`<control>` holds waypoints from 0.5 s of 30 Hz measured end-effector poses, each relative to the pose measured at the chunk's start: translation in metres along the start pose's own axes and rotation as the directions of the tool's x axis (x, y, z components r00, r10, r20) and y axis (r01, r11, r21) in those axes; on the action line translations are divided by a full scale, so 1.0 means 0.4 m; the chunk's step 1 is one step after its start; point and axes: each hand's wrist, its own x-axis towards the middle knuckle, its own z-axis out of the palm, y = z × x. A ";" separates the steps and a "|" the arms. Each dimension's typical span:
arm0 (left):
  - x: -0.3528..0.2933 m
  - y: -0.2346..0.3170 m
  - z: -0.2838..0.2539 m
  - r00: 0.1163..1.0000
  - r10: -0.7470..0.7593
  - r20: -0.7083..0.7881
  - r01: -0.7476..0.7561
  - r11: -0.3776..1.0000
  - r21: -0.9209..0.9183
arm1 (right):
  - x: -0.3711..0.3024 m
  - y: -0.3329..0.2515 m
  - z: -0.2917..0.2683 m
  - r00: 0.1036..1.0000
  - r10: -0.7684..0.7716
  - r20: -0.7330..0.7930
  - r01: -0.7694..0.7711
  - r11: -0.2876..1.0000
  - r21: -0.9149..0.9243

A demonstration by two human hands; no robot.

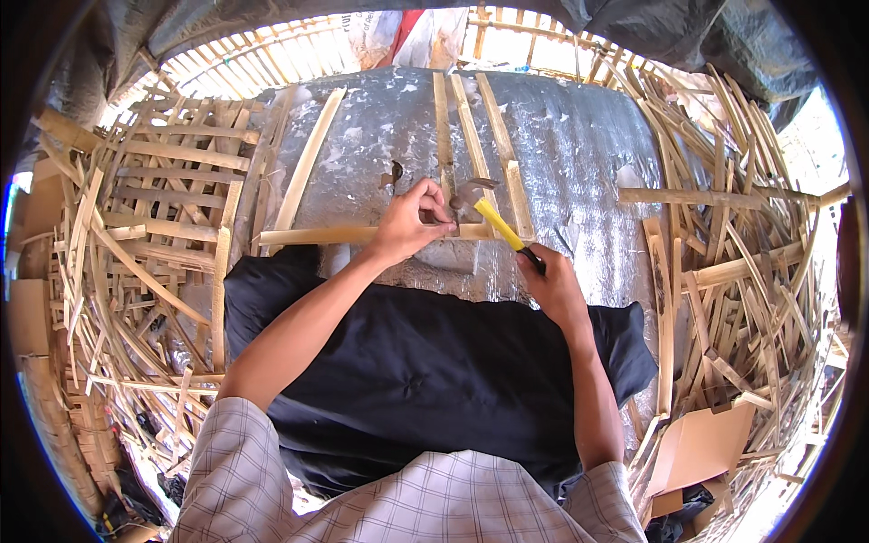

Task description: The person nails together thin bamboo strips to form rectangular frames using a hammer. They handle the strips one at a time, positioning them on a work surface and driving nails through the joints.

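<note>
My right hand [552, 282] grips a claw hammer [498, 223] by the dark end of its yellow handle. The hammer's metal head is up beside my left fingertips. My left hand [409, 223] is closed in a pinch over a crosswise wooden slat [317, 236]; what the fingers hold, if anything, is too small to make out. Lengthwise slats [472, 136] run away from the crosswise one, several close together behind the hammer. Another slat [308, 163] lies farther left. All rest on a grey, shiny sheet [579, 136]. Black cloth [434, 371] covers my lap.
Stacked and crossed slats [181, 172] fill the left side, with a loose heap of thin strips [751, 299] on the right. An open cardboard box [701, 452] stands at the lower right. Dark plastic sheeting [760, 50] hangs overhead, and a slatted wall [253, 63] closes the far side.
</note>
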 end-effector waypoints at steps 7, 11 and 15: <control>0.002 0.009 -0.006 0.998 -0.052 0.031 0.054 0.997 -0.051 | -0.021 -0.044 -0.060 0.998 -0.039 0.051 0.037 0.999 0.034; 0.004 0.022 -0.006 1.000 -0.007 0.022 0.008 0.998 -0.067 | -0.033 -0.055 -0.067 0.999 -0.029 0.034 0.031 0.998 -0.045; 0.007 0.028 -0.005 0.999 0.013 0.047 -0.010 0.998 -0.060 | -0.038 -0.080 -0.088 0.999 -0.011 0.035 0.011 1.000 -0.005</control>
